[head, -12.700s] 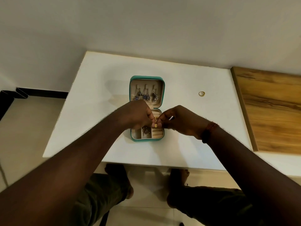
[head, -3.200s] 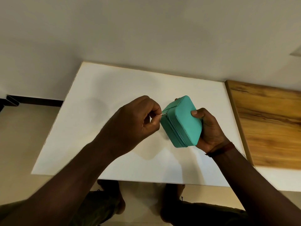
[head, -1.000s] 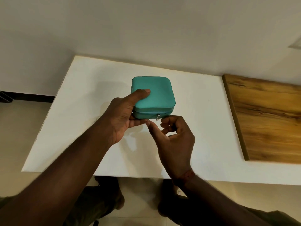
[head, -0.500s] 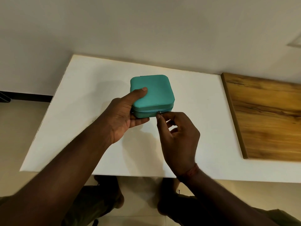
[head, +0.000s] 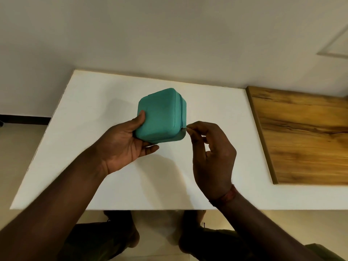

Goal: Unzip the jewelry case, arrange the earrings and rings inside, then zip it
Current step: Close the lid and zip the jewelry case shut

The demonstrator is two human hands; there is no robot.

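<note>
The teal jewelry case (head: 160, 113) is closed and tilted up above the white table (head: 94, 166), its lid facing me and its zip line running down the right side. My left hand (head: 126, 144) cups its lower left corner, thumb on the lid. My right hand (head: 209, 146) pinches the small metal zipper pull (head: 184, 128) at the case's lower right corner. No earrings or rings are visible; the inside of the case is hidden.
A wooden board (head: 305, 136) lies on the right part of the table, close to my right hand. The wall runs along the table's far edge. My legs and the floor show below the near edge.
The case has been tipped up and turned to the left. The zipper pull, held by my right hand, has travelled from the front middle to the lower right corner.
</note>
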